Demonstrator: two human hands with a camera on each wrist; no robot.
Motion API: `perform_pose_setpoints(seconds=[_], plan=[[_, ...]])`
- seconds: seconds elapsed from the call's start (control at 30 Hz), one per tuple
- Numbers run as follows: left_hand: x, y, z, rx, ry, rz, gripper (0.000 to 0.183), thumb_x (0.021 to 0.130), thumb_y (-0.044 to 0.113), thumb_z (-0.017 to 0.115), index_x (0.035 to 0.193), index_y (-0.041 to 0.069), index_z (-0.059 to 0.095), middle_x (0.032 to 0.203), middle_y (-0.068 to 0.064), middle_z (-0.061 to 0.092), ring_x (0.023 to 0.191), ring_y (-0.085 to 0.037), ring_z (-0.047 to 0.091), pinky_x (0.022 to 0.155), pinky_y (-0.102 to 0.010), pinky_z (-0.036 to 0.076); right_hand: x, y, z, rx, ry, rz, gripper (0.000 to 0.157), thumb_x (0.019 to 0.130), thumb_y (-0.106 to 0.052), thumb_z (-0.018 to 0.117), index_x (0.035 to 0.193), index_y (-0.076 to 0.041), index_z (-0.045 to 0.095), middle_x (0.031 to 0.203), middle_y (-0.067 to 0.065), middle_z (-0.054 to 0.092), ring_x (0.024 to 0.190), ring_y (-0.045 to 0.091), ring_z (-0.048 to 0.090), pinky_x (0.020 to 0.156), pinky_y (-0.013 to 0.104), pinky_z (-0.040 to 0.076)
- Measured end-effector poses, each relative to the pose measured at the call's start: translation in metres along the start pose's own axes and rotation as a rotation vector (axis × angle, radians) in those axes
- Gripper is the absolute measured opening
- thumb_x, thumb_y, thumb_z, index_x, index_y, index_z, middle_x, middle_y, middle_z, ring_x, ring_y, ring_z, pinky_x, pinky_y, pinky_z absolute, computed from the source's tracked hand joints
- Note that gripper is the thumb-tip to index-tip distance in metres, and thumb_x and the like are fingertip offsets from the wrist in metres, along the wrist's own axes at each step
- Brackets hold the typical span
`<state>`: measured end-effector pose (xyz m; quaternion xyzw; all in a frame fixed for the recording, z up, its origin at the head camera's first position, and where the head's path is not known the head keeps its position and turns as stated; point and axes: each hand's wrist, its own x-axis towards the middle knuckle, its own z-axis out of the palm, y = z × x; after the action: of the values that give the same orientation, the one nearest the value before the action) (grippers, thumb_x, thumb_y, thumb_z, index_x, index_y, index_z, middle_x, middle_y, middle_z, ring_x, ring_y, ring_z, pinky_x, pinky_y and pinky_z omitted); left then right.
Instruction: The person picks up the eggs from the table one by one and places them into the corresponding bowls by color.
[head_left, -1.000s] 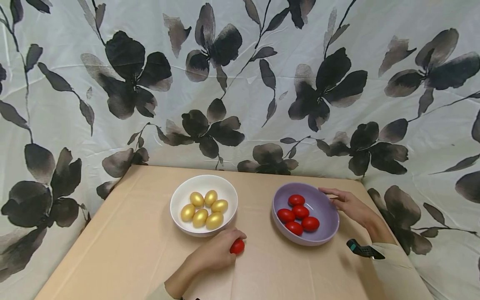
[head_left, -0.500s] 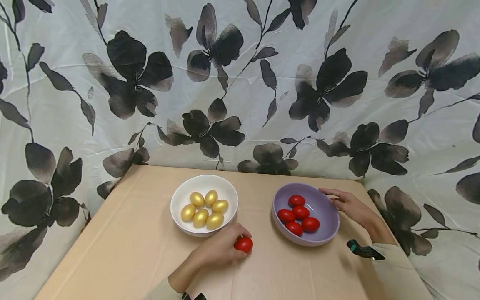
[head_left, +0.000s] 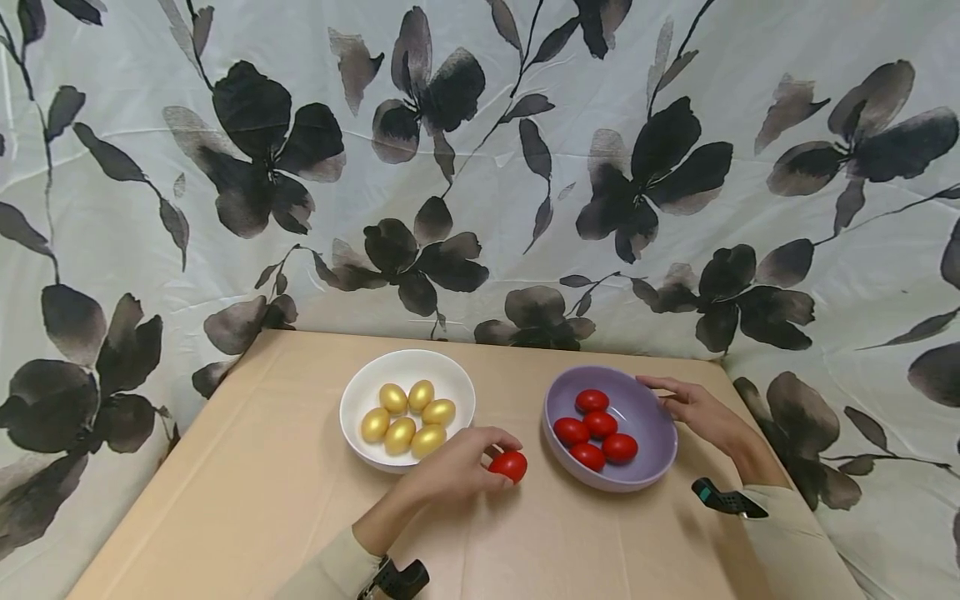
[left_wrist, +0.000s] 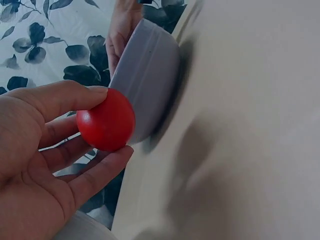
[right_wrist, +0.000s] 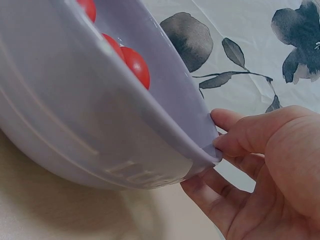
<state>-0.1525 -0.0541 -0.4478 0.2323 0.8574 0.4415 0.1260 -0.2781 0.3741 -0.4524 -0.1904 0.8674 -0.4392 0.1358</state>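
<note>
A red egg [head_left: 507, 466] is pinched between the thumb and fingers of my left hand [head_left: 457, 467], raised off the table between two bowls. The left wrist view shows the same egg [left_wrist: 106, 120] with the thumb on one side and fingertips on the other. My right hand [head_left: 708, 417] holds the right rim of a purple bowl [head_left: 660, 417]; in the right wrist view its thumb meets the rim and other fingers lie against the outside [right_wrist: 150, 145]. Several red eggs [head_left: 601, 425] lie in that bowl.
To the left stands a white bowl [head_left: 352, 429] with several golden eggs [head_left: 400, 435], close behind my left hand. Both bowls sit on a tan table [head_left: 247, 467]. A floral cloth [head_left: 525, 183] hangs behind the table and along its sides.
My left hand has moved right and farther from me with the red egg, from in front of the white bowl toward the purple one. The right hand and both bowls have stayed in place.
</note>
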Motion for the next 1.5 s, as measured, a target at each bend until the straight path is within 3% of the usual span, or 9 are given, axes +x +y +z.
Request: perform_pose_setpoints(seconds=[0.13, 0.33, 0.57, 0.97, 1.27, 1.5], plan=[[0.008, 0.005, -0.002, 0.008, 0.006, 0.021, 0.039, 0.085, 0.015, 0.081, 0.123, 0.015, 0.07, 0.117, 0.008, 0.069, 0.107, -0.012, 0.064, 0.091, -0.034, 0.057, 0.001, 0.0, 0.0, 0.001, 0.0, -0.001, 0.047, 0.105, -0.007, 0.047, 0.149, -0.018, 0.052, 0.155, 0.014, 0.047, 0.142, 0.043, 0.04, 0.095, 0.013, 0.044], [0.02, 0.012, -0.007, -0.014, 0.016, 0.04, 0.037, 0.086, 0.014, 0.08, 0.121, 0.016, 0.07, 0.115, 0.008, 0.069, 0.108, -0.015, 0.064, 0.083, -0.022, 0.056, 0.003, 0.0, 0.0, 0.01, 0.0, -0.008, 0.046, 0.104, -0.006, 0.047, 0.149, -0.017, 0.053, 0.154, 0.015, 0.048, 0.142, 0.043, 0.04, 0.094, 0.012, 0.043], [0.036, 0.018, -0.012, -0.054, 0.015, 0.076, 0.036, 0.088, 0.014, 0.078, 0.124, 0.014, 0.07, 0.116, 0.007, 0.069, 0.11, -0.016, 0.064, 0.083, -0.021, 0.056, 0.003, 0.0, 0.0, 0.019, -0.005, -0.002, 0.047, 0.104, -0.005, 0.046, 0.15, -0.016, 0.052, 0.155, 0.015, 0.047, 0.141, 0.043, 0.041, 0.095, 0.014, 0.045], [0.065, 0.025, -0.014, -0.001, 0.022, 0.102, 0.034, 0.087, 0.016, 0.079, 0.12, 0.016, 0.071, 0.116, 0.006, 0.066, 0.11, -0.016, 0.063, 0.085, -0.022, 0.056, 0.002, 0.002, -0.001, 0.012, -0.003, -0.009, 0.046, 0.104, -0.006, 0.047, 0.149, -0.016, 0.052, 0.154, 0.015, 0.047, 0.141, 0.043, 0.041, 0.095, 0.014, 0.046], [0.081, 0.029, -0.012, 0.005, 0.039, 0.102, 0.034, 0.086, 0.017, 0.079, 0.119, 0.015, 0.072, 0.116, 0.005, 0.067, 0.107, -0.015, 0.064, 0.085, -0.02, 0.054, 0.002, 0.003, 0.0, -0.009, -0.006, -0.005, 0.045, 0.105, -0.01, 0.049, 0.15, -0.016, 0.052, 0.154, 0.016, 0.047, 0.141, 0.044, 0.041, 0.105, 0.042, 0.051], [0.092, 0.034, -0.01, 0.026, 0.033, 0.114, 0.034, 0.087, 0.016, 0.079, 0.12, 0.014, 0.072, 0.117, 0.003, 0.068, 0.108, -0.016, 0.065, 0.086, -0.02, 0.055, 0.002, 0.003, 0.0, -0.009, -0.007, -0.009, 0.045, 0.105, -0.009, 0.049, 0.149, -0.016, 0.052, 0.154, 0.015, 0.047, 0.141, 0.043, 0.042, 0.1, 0.025, 0.05]])
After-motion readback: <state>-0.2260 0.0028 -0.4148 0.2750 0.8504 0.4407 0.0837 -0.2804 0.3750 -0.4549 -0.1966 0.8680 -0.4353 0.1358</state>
